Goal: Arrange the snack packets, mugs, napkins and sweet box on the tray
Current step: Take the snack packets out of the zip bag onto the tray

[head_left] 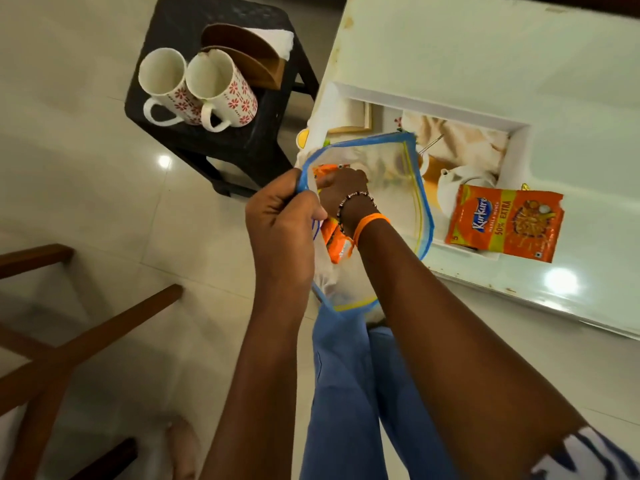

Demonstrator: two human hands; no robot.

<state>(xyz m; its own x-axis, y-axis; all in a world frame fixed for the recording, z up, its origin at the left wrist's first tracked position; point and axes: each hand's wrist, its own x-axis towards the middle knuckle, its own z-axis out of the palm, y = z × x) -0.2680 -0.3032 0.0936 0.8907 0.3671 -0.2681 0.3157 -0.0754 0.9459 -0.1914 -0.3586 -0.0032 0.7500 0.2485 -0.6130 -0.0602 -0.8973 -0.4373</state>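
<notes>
1. Closest to me, at about six o'clock from the picture centre, both forearms reach forward. My left hand (284,220) has its fingers clamped on the blue rim of a clear zip pouch (391,188) and holds the mouth open.
2. My right hand (346,190) is inside the pouch, and its fingers appear curled on an orange snack packet (334,242). The fingertips are hidden behind the plastic, so I judge this grip more than I see it.
3. What could go wrong here, in my opinion: the packet can catch on the pouch rim when I pull it, and then the left hand may lose the rim and the pouch will drop to the floor. The plastic is also thin and could slip.
4. At three o'clock from the pouch, the white tray (516,157) sits on the white bench (485,57). One Kurkure packet (505,223) lies half over the near rim of the tray, so a careless touch could push it off.
5. Far at eleven o'clock, a black stool (249,140) carries two mugs (197,86) with red flowers, touching each other, both seeming to hold nothing. Just behind them a wooden holder (249,53) keeps white napkins (277,41).
6. I cannot find the sweet box with certainty.
</notes>
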